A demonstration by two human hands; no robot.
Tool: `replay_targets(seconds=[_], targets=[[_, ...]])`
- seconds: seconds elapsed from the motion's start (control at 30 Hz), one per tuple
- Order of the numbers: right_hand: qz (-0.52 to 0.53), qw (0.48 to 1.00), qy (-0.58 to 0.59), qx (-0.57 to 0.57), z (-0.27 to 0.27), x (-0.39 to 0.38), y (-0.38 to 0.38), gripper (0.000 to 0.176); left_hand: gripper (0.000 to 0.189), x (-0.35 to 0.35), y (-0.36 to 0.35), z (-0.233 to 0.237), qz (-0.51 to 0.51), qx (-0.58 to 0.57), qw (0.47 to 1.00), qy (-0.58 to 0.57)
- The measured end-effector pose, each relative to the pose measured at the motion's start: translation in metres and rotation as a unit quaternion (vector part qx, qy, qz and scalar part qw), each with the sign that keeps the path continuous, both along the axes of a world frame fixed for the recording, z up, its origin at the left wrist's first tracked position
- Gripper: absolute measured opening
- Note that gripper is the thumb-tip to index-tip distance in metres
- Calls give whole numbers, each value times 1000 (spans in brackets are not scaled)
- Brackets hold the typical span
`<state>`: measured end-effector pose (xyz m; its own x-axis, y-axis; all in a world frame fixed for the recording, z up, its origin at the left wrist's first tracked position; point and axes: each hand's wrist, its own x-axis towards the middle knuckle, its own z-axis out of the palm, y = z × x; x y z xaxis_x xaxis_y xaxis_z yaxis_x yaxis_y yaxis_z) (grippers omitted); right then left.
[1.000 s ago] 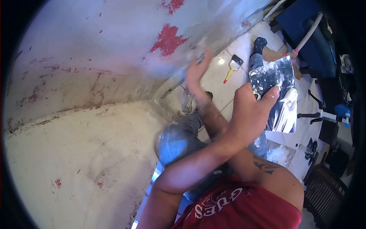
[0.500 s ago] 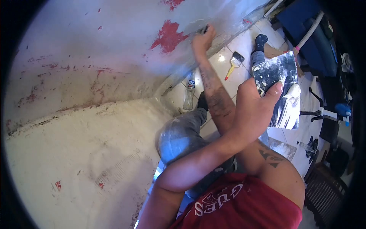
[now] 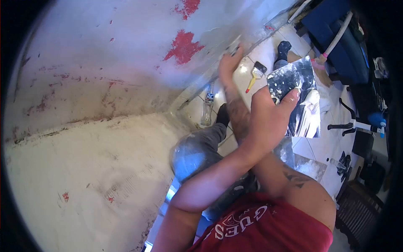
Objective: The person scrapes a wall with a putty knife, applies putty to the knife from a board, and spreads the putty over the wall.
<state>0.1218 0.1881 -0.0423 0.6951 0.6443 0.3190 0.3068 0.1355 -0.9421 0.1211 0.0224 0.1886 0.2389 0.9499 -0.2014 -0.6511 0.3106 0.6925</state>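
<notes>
Reaching to a red-patched wall [image 3: 138,38]. Over tiled floor [image 3: 265,51], gripping a paste-smeared plate [image 3: 307,83] in the left hand [image 3: 269,121]. Near a bottle [image 3: 207,112] and brush [image 3: 257,72] on that floor, clutching a blurred tool [image 3: 235,50] in the right hand [image 3: 229,64]; cannot tell if touching the wall.

One view, head-worn: faces forward and down over wearer's own arms [image 3: 214,178]. Shirt [image 3: 268,227] closest, 5 o'clock; left hand [image 3: 270,119] near, 3 o'clock; right hand [image 3: 230,62] farther, 1 o'clock. Wall [image 3: 105,54] fills 10 o'clock. Field wide, corners dark.
</notes>
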Motion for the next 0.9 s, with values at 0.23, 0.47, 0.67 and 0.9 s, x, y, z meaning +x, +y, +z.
replay_targets(seconds=[0.23,0.47,0.67,0.9], targets=[[53,997,-21,-45,-25,45,77,53,16,-7,3,3,-25,32,997,66],[74,986,-132,-64,19,-47,1,65,18,-3,-3,2,-55,-16,998,25],[23,994,6,-102,-40,-27,-27,64,15,-1,2,0,-9,26,999,31],[34,997,-18,-73,2,5,46,56,14,-1,1,-2,-34,-4,999,13]])
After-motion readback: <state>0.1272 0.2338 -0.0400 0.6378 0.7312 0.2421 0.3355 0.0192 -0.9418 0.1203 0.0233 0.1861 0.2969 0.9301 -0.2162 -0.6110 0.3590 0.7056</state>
